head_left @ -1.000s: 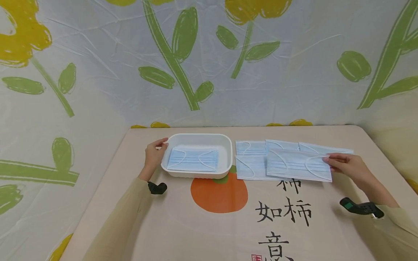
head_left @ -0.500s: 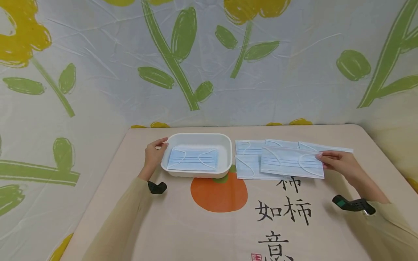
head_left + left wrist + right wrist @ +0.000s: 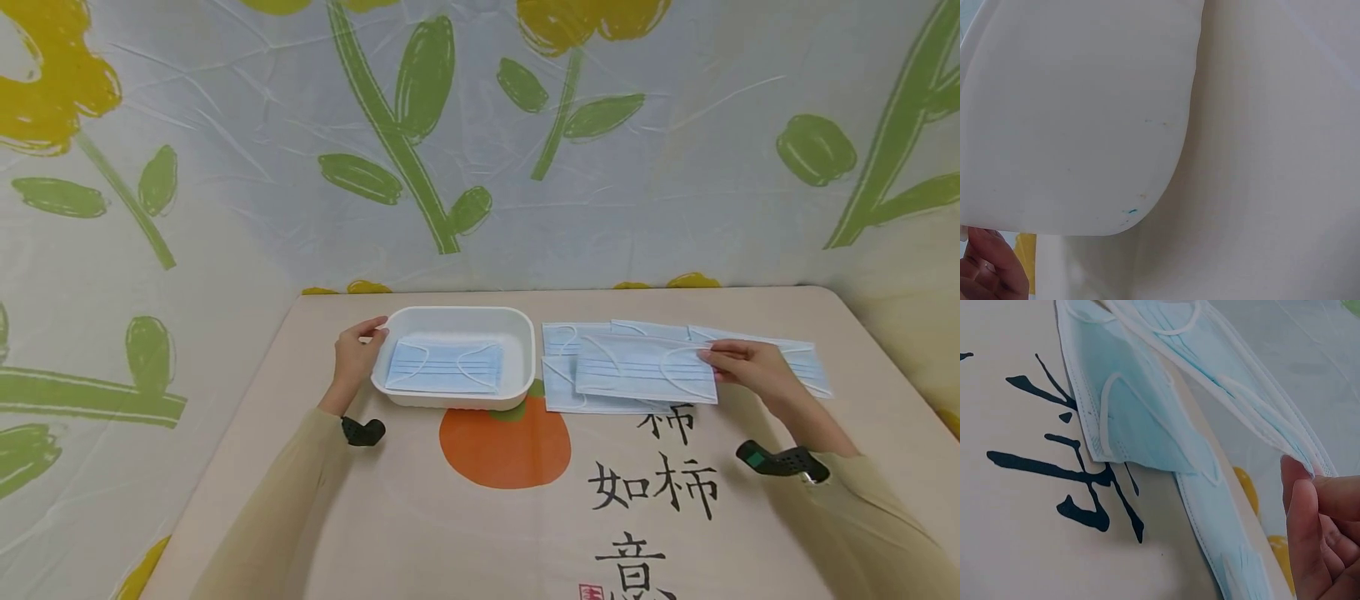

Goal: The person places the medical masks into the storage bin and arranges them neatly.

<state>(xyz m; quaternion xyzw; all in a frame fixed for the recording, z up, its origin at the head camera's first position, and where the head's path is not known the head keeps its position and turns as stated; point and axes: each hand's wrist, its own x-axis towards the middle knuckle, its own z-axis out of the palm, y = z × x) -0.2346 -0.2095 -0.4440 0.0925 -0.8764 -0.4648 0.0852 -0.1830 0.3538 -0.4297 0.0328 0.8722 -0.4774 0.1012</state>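
My left hand (image 3: 354, 360) pinches the left rim of a white plastic tray (image 3: 528, 358). In the left wrist view the tray's outer wall (image 3: 1079, 119) fills much of the picture, with the fingers (image 3: 997, 265) at its edge. A light blue face mask (image 3: 444, 367) with white ear loops lies flat in the tray. My right hand (image 3: 753, 371) pinches the right end of another face mask (image 3: 645, 369), raised over several masks on the table. The right wrist view shows thumb and finger on its corner, with a lower mask (image 3: 1141, 425) beneath.
Partly covered masks (image 3: 806, 360) lie to the right of the tray. The table cover (image 3: 465, 533) carries a printed orange persimmon (image 3: 504, 450) and black characters (image 3: 652, 487). A floral cloth (image 3: 600, 217) hangs behind the table's back edge.
My right hand has moved left with the pinched mask, towards the tray, uncovering more of the mask at the far right. The left hand and tray have stayed in place.
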